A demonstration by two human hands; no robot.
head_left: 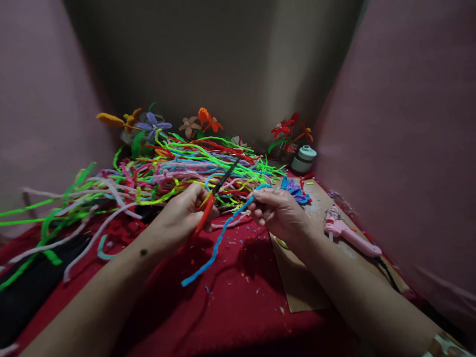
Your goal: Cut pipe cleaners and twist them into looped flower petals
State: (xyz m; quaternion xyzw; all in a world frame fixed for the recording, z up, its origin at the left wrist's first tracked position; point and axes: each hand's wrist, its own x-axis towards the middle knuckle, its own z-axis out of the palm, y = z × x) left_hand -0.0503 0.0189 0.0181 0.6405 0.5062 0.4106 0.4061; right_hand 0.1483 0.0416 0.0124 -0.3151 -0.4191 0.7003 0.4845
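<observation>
My left hand [191, 210] is closed around the orange handles of a pair of scissors [224, 177], whose dark blades point up and away to the right. My right hand [277, 208] pinches a blue pipe cleaner [219, 243] between thumb and fingers. One end of it hangs down to the left, over the red cloth. Just beyond the right hand lies a purple and blue fuzzy flower [295, 189]. Behind both hands spreads a large pile of pipe cleaners [186, 168] in many colours.
A pink glue gun [351, 235] lies on cardboard [297, 287] at the right. Fuzzy flowers [153, 125] stand behind the pile, and a pale jar [304, 158] is at the back right. Small scraps dot the red cloth [238, 317]. Pink fabric walls flank both sides.
</observation>
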